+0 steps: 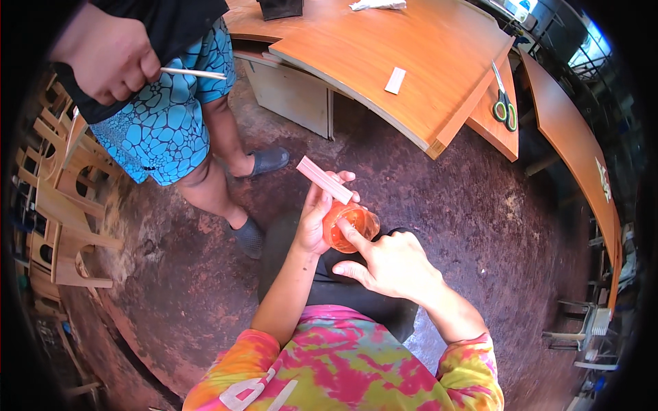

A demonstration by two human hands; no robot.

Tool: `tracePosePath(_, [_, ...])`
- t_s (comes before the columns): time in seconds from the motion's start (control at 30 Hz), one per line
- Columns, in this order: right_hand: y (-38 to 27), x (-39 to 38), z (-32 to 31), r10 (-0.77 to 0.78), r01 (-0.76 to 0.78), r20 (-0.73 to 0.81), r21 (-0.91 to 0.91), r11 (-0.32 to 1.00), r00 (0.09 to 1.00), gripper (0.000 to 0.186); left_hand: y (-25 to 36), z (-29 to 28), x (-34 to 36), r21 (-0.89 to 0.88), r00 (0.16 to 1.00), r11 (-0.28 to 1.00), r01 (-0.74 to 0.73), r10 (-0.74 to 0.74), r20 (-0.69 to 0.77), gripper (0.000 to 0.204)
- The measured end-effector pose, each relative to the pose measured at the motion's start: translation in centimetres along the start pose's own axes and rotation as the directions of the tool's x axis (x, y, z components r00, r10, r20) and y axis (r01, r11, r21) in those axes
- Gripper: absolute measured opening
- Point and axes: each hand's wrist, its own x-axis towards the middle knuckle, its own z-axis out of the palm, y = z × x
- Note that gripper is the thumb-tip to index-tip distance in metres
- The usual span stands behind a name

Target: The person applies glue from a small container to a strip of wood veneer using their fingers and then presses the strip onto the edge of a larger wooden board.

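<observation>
My left hand (313,222) is closed around a small orange see-through cup (371,226), held tilted above my lap. The same hand also keeps a flat pink strip with lengthwise lines (322,178) between its fingers; its lower end lies beside the cup's rim. My right hand (397,264) reaches in from the right, index finger stretched into the cup and thumb held apart. Its other fingers are curled, and nothing shows in their grasp. What the fingertip touches inside the cup cannot be made out.
An orange-brown wooden table (356,51) stands ahead, with a small pale strip (395,80) on it. Green-handled scissors (505,103) lie at its right. A person in blue patterned shorts (157,130) stands at left, holding a thin pale stick (194,72). Wooden pieces (75,205) stand far left.
</observation>
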Motion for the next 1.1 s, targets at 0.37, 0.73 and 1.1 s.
tracePosePath(0.37, [0.4,-0.2,-0.5,0.055,-0.061,0.098,0.056,0.997,0.994,0.073,-0.7,-1.0,-0.4,-0.001,0.999,0.999,0.042,-0.042,-0.026,0.037])
tracePosePath(0.73, [2.7,-4.1,-2.6,0.015,0.253,-0.642,0.323,0.912,0.767,0.054,-1.2,-2.1,-1.5,-0.038,0.976,0.981,0.192,-0.195,-0.097,0.034])
tracePosePath(1.1, [5.1,-2.7,-0.2,-0.06,0.176,-0.553,0.159,0.971,0.831,0.053,-2.0,0.6,-3.6,-0.167,0.866,0.85,0.499,-0.492,0.084,0.039])
